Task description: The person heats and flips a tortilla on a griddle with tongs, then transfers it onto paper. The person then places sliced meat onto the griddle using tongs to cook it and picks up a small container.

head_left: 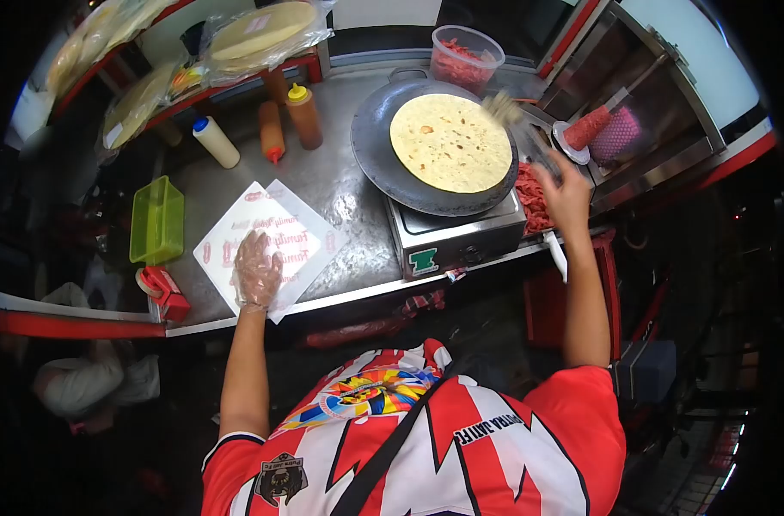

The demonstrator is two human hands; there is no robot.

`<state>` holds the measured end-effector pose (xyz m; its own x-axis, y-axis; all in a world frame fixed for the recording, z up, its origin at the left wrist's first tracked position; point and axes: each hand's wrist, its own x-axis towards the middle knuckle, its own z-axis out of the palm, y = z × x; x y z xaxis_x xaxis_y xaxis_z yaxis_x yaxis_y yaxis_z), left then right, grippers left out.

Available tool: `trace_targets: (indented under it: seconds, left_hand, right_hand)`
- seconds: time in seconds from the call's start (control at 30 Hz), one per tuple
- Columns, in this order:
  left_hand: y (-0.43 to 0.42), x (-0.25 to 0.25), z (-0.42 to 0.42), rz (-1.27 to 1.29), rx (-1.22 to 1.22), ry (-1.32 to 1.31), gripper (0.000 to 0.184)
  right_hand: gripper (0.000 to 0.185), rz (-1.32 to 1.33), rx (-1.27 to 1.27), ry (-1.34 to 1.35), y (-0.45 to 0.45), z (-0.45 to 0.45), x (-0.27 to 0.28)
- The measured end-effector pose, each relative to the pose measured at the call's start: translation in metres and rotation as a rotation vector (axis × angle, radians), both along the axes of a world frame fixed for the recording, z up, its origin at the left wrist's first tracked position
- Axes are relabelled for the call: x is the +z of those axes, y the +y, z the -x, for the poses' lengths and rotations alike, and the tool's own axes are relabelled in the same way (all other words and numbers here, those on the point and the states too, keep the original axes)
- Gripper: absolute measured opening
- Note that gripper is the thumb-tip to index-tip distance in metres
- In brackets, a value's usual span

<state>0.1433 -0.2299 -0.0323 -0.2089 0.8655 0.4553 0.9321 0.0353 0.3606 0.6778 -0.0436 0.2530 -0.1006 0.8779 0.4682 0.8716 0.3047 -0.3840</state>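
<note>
On a round dark griddle [375, 176] lies a flat tortilla [450, 146] with browned spots. My right hand [568, 193], at the griddle's right edge, grips a brush [502, 110]; its pale bristle end is smeared by motion beside the flatbread. My left hand [259, 267], in a clear plastic glove, rests with fingers spread on printed wrapping paper [254, 211] on the steel counter. Shredded reddish meat [532, 198] sits under my right hand, partly hidden, with a white handle [555, 255] sticking out in front.
Left of the griddle stand a yellow-capped sauce bottle [304, 118], a red-tipped bottle [272, 133] and a blue-capped white bottle [216, 143]. A green tray [157, 222] and a red tape dispenser [162, 292] are far left. Behind stands a tub of meat [468, 58]; a meat spit [588, 127] is right.
</note>
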Motion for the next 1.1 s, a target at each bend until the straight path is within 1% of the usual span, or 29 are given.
trace_targets:
  seconds: [0.03, 0.1, 0.13, 0.23, 0.27, 0.3, 0.43, 0.47, 0.57, 0.6, 0.7, 0.73, 0.8, 0.83, 0.87, 0.9, 0.93, 0.97, 1.0, 1.03, 1.07, 1.1]
  left_hand:
    - [0.001, 0.003, -0.001, -0.001, -0.009, -0.014, 0.053]
    - [0.001, 0.006, -0.002, 0.009, -0.002, 0.0, 0.053]
    - [0.001, 0.006, -0.003, 0.016, 0.0, 0.007, 0.053]
    - [0.002, 0.007, -0.002, 0.045, 0.003, -0.03, 0.053]
    - [0.003, 0.004, -0.001, 0.027, -0.005, -0.03, 0.053]
    - [0.003, 0.003, -0.001, 0.031, -0.002, -0.017, 0.053]
    - [0.003, -0.001, 0.0, 0.051, 0.019, 0.025, 0.055]
    - [0.003, -0.004, 0.002, 0.057, 0.021, 0.03, 0.055]
    - [0.002, -0.002, 0.001, 0.053, 0.02, 0.029, 0.055]
    - [0.001, -0.004, 0.001, 0.041, 0.012, 0.024, 0.055]
    - [0.002, 0.0, 0.0, 0.063, 0.016, 0.025, 0.055]
    - [0.002, 0.001, 0.0, 0.081, 0.031, 0.027, 0.055]
    - [0.004, -0.006, 0.003, 0.032, -0.016, 0.05, 0.056]
    - [0.003, -0.01, 0.007, 0.009, -0.023, 0.064, 0.056]
    - [0.0, -0.009, 0.007, 0.029, -0.004, 0.084, 0.057]
    - [0.0, -0.008, 0.005, 0.047, 0.021, 0.098, 0.057]
    - [0.001, -0.013, 0.007, 0.067, 0.025, 0.049, 0.058]
    - [0.0, -0.017, 0.01, 0.09, 0.023, -0.002, 0.059]
    - [-0.001, -0.017, 0.009, 0.097, 0.04, 0.011, 0.059]
    - [-0.001, -0.017, 0.008, 0.106, 0.049, 0.024, 0.059]
    - [-0.002, -0.012, 0.006, 0.096, 0.054, -0.003, 0.059]
    - [-0.006, -0.012, 0.006, 0.112, 0.056, -0.011, 0.059]
  right_hand:
    - [0.045, -0.013, 0.1, -0.036, -0.001, -0.014, -0.022]
    - [0.046, 0.195, 0.096, -0.06, -0.028, -0.008, -0.019]
    - [0.044, 0.154, 0.061, 0.011, -0.036, -0.004, -0.02]
    - [0.042, 0.225, 0.096, -0.096, -0.044, -0.003, -0.037]
    - [0.042, 0.141, 0.142, -0.104, -0.043, -0.002, -0.048]
    - [0.044, 0.149, 0.132, -0.15, -0.045, 0.003, -0.047]
    - [0.044, 0.205, 0.102, -0.141, -0.048, 0.012, -0.037]
    - [0.044, 0.214, 0.098, -0.134, -0.045, 0.012, -0.035]
    - [0.042, 0.11, 0.116, -0.018, -0.015, 0.01, -0.028]
    - [0.044, 0.002, 0.121, -0.02, 0.006, 0.009, -0.035]
    - [0.046, 0.092, 0.058, -0.186, 0.055, 0.026, -0.034]
    - [0.047, 0.089, 0.038, -0.183, 0.071, 0.027, -0.041]
    - [0.049, 0.079, 0.03, -0.177, 0.101, 0.03, -0.052]
    - [0.05, 0.066, -0.084, -0.175, 0.105, 0.031, -0.05]
    - [0.051, -0.017, -0.082, -0.134, 0.115, 0.021, -0.056]
    - [0.053, -0.019, -0.086, -0.08, 0.112, 0.019, -0.052]
    - [0.053, -0.021, 0.0, -0.081, 0.116, 0.01, -0.057]
    - [0.054, 0.016, 0.05, -0.158, 0.105, 0.012, -0.05]
    - [0.053, 0.071, 0.076, -0.178, 0.101, 0.01, -0.053]
    - [0.052, 0.081, -0.006, -0.222, 0.091, 0.013, -0.047]
    - [0.051, 0.003, -0.092, -0.202, 0.086, 0.012, -0.048]
    - [0.052, 0.037, -0.129, -0.065, 0.087, 0.005, -0.054]
